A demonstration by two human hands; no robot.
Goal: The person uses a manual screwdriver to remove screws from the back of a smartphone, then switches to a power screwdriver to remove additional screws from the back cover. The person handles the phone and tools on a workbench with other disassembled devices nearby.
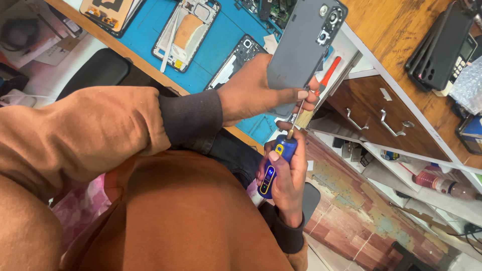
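Cluttered counter (150, 62) up top. Grey phone (301, 42) is pinched in the left hand (251, 93), off the mat; blue electric screwdriver (273, 168) is clasped by the right hand (286, 185). Bit could easily be slipped and the back scratched, held midair unsupported.

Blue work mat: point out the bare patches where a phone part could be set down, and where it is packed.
The blue work mat has bare room between the opened phone frame and the dark phone body. A smaller patch shows under the left hand. The top edge is crowded with circuit boards.
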